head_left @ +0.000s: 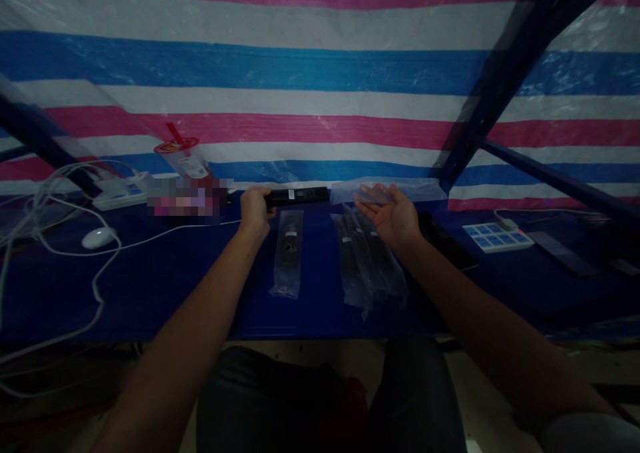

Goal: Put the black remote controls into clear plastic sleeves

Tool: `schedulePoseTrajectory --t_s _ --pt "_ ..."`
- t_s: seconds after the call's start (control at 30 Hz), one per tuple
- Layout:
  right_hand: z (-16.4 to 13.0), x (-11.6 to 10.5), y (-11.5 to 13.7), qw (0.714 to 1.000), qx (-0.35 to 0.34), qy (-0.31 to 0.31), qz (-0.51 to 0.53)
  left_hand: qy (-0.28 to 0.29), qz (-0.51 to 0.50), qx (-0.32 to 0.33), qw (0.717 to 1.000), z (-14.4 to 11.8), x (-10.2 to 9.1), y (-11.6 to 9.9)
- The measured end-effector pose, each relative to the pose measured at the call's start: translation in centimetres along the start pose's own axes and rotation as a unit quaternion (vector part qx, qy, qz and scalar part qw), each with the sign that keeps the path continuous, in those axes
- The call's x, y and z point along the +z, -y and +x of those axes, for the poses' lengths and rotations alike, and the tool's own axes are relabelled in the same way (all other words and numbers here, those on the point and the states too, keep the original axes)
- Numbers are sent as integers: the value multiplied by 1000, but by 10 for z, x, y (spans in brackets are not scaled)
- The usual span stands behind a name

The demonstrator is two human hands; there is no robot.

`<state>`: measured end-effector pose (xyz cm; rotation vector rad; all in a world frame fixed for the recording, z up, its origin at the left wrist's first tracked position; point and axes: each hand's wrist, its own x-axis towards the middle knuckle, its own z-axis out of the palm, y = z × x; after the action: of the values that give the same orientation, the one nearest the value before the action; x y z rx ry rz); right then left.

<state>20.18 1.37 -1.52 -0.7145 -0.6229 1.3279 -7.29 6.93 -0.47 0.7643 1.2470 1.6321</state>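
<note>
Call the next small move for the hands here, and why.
Probably bring the slim black remote, gripped in the left hand, to the clear plastic sleeve at the open right hand: bagged remotes already lie on the blue table.

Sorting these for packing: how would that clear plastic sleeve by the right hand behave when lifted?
The clear plastic sleeve looks thin and empty, so probably floppy and very light. Its glossy film may slip against the open right hand.
</note>
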Motion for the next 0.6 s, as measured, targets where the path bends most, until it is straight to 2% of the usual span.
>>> schedulePoseTrajectory --t_s 0.1,0.3,0.6 --pt "0 0 0 1000 3 11 -5 -36 40 17 998 2 0 4" --pt "0 1 -1 1000 17 5 5 -19 24 17 999 -6 4 2" --pt "2 1 -1 999 31 5 15 24 -6 -66 998 -6 4 2"
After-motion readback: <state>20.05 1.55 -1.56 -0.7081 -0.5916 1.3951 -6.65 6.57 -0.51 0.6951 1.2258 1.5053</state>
